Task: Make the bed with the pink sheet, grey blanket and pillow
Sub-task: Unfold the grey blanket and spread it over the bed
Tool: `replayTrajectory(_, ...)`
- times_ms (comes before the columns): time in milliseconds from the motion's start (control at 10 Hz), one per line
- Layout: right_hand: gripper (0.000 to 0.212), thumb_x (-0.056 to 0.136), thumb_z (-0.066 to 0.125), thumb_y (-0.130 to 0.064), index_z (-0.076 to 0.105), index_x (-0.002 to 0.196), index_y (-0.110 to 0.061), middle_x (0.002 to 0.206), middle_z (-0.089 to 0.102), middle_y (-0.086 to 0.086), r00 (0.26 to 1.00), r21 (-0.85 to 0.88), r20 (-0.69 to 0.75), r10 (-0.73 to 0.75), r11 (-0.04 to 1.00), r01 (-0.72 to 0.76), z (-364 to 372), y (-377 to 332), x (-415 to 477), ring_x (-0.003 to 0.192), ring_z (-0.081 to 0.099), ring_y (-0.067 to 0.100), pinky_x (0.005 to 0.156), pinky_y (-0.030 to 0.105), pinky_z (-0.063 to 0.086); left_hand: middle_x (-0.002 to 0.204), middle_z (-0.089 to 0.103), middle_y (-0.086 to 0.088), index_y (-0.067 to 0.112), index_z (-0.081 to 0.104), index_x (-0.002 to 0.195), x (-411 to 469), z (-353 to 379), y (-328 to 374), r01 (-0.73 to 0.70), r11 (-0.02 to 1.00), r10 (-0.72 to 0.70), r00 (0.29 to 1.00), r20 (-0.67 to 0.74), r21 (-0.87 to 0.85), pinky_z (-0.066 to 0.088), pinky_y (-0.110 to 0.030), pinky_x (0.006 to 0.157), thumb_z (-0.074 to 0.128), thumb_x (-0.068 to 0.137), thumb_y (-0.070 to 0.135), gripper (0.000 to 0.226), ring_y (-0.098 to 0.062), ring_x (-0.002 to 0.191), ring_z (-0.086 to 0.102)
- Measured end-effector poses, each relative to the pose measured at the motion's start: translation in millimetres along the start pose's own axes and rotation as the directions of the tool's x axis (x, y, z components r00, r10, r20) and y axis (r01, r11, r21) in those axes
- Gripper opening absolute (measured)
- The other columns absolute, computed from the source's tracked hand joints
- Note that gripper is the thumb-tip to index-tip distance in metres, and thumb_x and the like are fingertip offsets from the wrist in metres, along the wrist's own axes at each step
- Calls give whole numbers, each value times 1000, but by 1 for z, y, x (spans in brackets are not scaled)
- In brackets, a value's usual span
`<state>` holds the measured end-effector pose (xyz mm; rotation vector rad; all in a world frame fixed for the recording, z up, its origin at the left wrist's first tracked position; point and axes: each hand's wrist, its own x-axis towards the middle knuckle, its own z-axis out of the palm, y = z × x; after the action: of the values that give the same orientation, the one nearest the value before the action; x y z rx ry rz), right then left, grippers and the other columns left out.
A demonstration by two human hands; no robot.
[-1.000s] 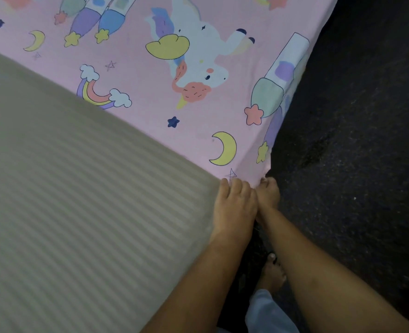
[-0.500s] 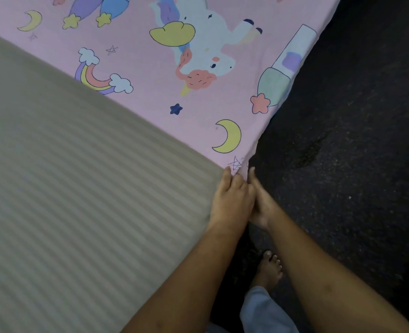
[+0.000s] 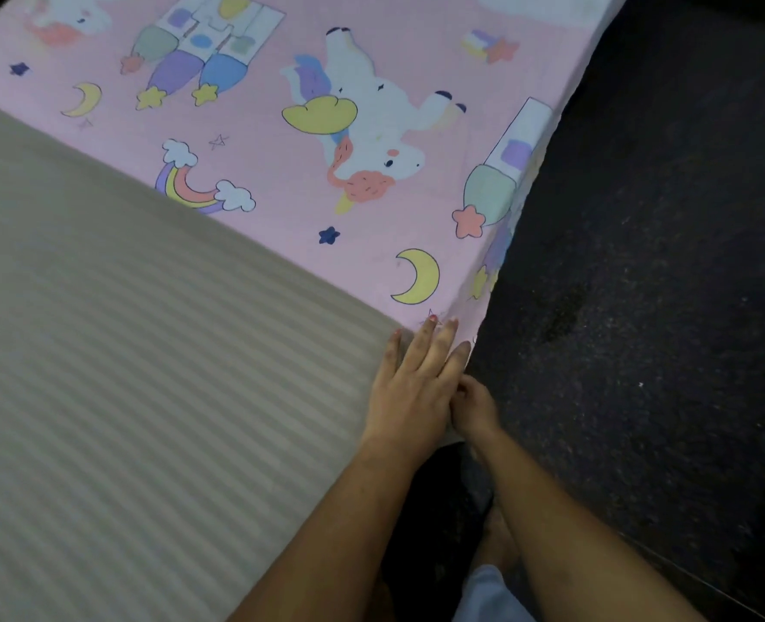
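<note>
The pink sheet (image 3: 282,181), printed with unicorns, moons and rainbows, lies smooth over the far part of the bed and hangs over its right edge. The grey striped blanket (image 3: 147,374) covers the near part, its top edge running diagonally across the sheet. My left hand (image 3: 416,379) lies flat with fingers spread on the blanket's corner at the bed's right edge, fingertips touching the pink sheet. My right hand (image 3: 472,404) is curled just beside it, below the bed's edge; what its fingers grip is hidden. No pillow is in view.
A dark speckled floor (image 3: 641,307) runs along the right side of the bed. My bare foot (image 3: 499,538) and a light trouser leg (image 3: 484,594) are directly below the hands, close to the bed's side.
My left hand has flattened and spread its fingers on the blanket corner. My right hand has dropped lower beside the bed's edge. The view has shifted, showing more of the pink sheet.
</note>
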<state>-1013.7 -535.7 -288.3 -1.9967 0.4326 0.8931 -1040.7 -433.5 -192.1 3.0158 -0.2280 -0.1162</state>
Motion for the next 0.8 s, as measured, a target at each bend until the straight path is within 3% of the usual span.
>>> replayTrajectory(100, 23, 96, 48, -14, 64, 111, -5, 113, 65, 17, 997, 9, 61, 38, 999, -39, 7, -8, 17, 101, 60, 29, 78, 30, 43, 146, 43, -5, 24, 45, 139, 4, -6, -4, 65, 998, -64, 997, 51, -10, 37, -53, 103, 59, 79, 25, 61, -26, 135, 39)
replayTrajectory(200, 22, 96, 49, -23, 62, 108, -10, 103, 68, 13, 989, 341, 111, 101, 930, -133, -8, -39, 22, 93, 64, 25, 78, 32, 51, 147, 42, -4, 22, 38, 143, 18, -8, -14, 182, 979, -177, 982, 60, -96, 39, -52, 103, 39, 85, 36, 60, -26, 134, 41)
replayTrajectory(300, 60, 83, 44, -60, 55, 128, -22, 116, 67, 3, 978, 511, 168, 127, 837, -196, -26, -60, 48, 105, 63, 22, 92, 40, 51, 146, 42, -5, 19, 37, 143, 32, -1, -19, 238, 964, -234, 971, 44, -117, 37, -49, 103, 32, 85, 43, 63, -26, 134, 42)
replayTrajectory(400, 47, 93, 47, -49, 55, 122, -14, 115, 64, 5, 983, 537, 161, 94, 827, -167, -44, -92, 60, 104, 62, 24, 80, 34, 54, 158, 16, 0, 23, 16, 151, 45, 3, -15, 264, 943, -249, 964, 97, -201, 13, -42, 116, 15, 85, 50, 71, -21, 146, 13)
replayTrajectory(500, 32, 96, 52, -33, 57, 112, -6, 111, 63, 13, 993, 312, 40, 114, 942, -121, -65, -101, 68, 96, 61, 26, 77, 36, 53, 159, 1, 6, 27, 2, 151, 59, -2, -9, 264, 930, -225, 959, 172, -254, -3, -34, 116, 2, 80, 56, 76, -15, 147, -2)
replayTrajectory(600, 35, 93, 57, -29, 59, 112, 0, 114, 61, 17, 984, -9, -37, 172, 985, -172, -100, -99, 69, 98, 60, 29, 77, 34, 50, 156, 20, 6, 27, 13, 149, 77, -18, -2, 281, 816, -220, 959, 178, -505, 14, -32, 119, 19, 90, 55, 66, -11, 144, 16)
replayTrajectory(700, 32, 92, 52, -13, 52, 124, -11, 126, 52, 13, 963, -243, -238, 125, 953, -183, -137, -124, 68, 113, 52, 31, 92, 41, 46, 155, 15, 17, 36, 11, 147, 99, -37, -3, 265, 621, -270, 956, 116, -737, 21, -28, 116, 42, 96, 39, 59, 1, 141, 17)
replayTrajectory(800, 37, 92, 49, -10, 48, 128, -19, 135, 46, 7, 846, -251, -488, -213, 963, 98, -156, -181, 67, 122, 44, 28, 96, 42, 38, 156, 12, 17, 37, 9, 148, 121, -48, -20, 324, 469, -524, 851, 37, -821, 22, -30, 116, 43, 95, 34, 62, -2, 142, 15)
